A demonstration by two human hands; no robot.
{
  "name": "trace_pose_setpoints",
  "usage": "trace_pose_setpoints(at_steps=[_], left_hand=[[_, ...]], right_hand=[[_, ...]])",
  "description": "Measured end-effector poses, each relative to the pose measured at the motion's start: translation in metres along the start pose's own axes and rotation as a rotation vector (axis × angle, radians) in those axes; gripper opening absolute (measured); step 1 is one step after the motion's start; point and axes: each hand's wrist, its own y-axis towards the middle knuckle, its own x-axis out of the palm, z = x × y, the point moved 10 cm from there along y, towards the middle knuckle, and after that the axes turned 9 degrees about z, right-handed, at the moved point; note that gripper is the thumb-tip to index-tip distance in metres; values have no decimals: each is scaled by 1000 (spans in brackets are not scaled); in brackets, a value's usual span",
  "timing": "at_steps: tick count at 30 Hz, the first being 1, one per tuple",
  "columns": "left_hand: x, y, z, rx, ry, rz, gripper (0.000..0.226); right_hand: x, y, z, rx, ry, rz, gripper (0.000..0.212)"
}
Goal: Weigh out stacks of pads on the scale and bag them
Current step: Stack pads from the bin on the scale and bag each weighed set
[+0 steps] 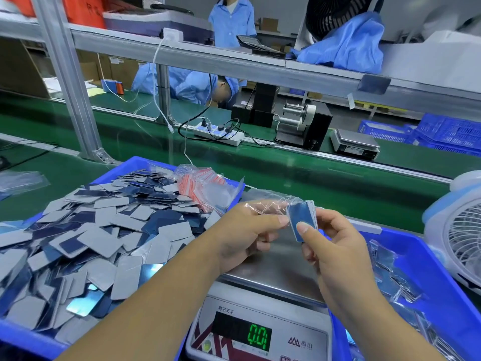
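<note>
Above the steel pan of the scale [276, 267], my right hand [335, 246] pinches a small stack of blue pads [302, 221]. My left hand [247, 233] pinches the mouth of a clear bag [268, 204] right beside the stack. The stack's top end sits at the bag's opening. The scale's green display [257, 337] reads 0.0 and its pan is bare. A blue tray [135, 165] on the left is heaped with loose grey and blue pads [99, 230]. A bundle of empty red-striped zip bags [205, 188] lies on that heap.
A blue bin [442, 295] on the right holds filled clear bags [390, 272]. A white fan [460, 235] stands at the far right. Beyond is a green conveyor belt [312, 178] with a power strip [218, 132], a label dispenser [302, 123] and a second scale [355, 143]. Two people in blue coats are behind the shelf frame.
</note>
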Motion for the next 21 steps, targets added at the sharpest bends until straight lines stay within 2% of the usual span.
trace_pose_setpoints(at_steps=[6,10,14,21], left_hand=[[-1,0,-4,-45,-4,11,25],[-4,0,-5,-64,-48,28,21],[-8,2,-3,-19,25,79,8],[-5,0,3,39,146,38,18]], right_hand=[[6,-2,1,33,13,-79,23],[7,-3,1,47,3,-94,24],[12,-4,6,91,-29,-156,19],[18,-7,7,142,-75,-282,27]])
